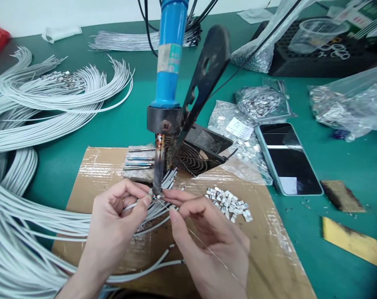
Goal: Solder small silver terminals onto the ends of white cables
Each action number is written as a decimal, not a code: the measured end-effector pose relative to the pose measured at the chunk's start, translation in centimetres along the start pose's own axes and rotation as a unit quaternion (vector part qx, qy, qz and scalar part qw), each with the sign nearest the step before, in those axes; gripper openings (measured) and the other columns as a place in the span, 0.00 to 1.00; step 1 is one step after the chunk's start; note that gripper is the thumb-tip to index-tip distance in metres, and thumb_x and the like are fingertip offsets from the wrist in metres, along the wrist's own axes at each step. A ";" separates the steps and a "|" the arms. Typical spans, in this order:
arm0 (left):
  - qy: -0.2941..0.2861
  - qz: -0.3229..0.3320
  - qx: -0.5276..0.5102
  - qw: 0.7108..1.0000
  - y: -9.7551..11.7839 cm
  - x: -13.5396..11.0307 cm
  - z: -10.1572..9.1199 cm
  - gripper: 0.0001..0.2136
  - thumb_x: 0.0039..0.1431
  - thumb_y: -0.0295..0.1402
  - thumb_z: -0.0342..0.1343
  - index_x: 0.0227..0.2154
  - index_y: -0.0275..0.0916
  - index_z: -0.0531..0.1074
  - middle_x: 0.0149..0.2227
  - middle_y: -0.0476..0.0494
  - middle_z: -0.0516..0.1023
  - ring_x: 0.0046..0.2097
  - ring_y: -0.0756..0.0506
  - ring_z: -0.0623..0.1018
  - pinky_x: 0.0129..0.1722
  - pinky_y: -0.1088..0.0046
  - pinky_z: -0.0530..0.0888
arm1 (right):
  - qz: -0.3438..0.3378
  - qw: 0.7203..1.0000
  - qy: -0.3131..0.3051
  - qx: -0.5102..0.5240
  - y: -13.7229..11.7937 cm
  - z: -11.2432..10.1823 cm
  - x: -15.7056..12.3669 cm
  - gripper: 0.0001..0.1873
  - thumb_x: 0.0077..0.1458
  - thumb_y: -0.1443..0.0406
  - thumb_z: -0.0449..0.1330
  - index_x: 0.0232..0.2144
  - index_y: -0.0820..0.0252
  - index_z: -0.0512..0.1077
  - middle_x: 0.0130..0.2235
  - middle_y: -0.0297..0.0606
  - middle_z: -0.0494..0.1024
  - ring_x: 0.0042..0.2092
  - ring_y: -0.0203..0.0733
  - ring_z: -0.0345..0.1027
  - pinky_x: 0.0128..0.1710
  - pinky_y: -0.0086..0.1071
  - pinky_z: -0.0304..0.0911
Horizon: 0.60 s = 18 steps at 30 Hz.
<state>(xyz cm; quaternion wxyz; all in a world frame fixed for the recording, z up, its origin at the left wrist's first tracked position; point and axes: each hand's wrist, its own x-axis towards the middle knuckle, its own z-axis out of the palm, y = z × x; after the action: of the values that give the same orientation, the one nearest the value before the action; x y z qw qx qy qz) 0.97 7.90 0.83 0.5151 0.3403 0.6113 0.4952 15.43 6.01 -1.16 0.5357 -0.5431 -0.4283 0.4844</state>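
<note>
A blue-handled soldering iron (169, 62) stands fixed in a black stand (207, 79), its tip pointing down at a taped cardboard sheet (269, 232). My left hand (116, 224) pinches a white wire (135, 204) and holds its end right at the iron's tip. My right hand (207, 241) pinches a thin strand of solder wire (207, 249) and brings its end to the same spot. A bundle of white wires (154, 207) lies under both hands. A small heap of metal terminals (228, 202) rests on the cardboard just right of my right hand.
Large bunches of white wires (35, 108) cover the green table at left. Bags of metal terminals (259, 104) and a phone (286, 158) lie to the right. Two sponge pieces (351, 241) sit at the right. A black tray with a plastic cup (315, 33) stands behind.
</note>
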 end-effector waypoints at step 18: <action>0.002 0.011 0.001 1.000 -0.1 -0.1 -0.2 0.08 0.51 0.22 0.71 0.23 0.38 0.80 0.31 0.49 0.85 0.25 0.56 0.76 0.27 0.87 0.73 | -0.027 1.000 0.010 -0.008 0.2 0.1 0.0 0.10 0.61 0.70 0.66 0.27 0.53 0.74 0.44 0.37 0.88 0.44 0.43 0.84 0.48 0.34 0.77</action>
<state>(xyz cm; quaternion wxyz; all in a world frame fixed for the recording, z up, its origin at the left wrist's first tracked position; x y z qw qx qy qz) 0.82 7.78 0.79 0.5080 0.3468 0.6089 0.5009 15.32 6.03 -1.37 0.5484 -0.5404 -0.4413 0.4610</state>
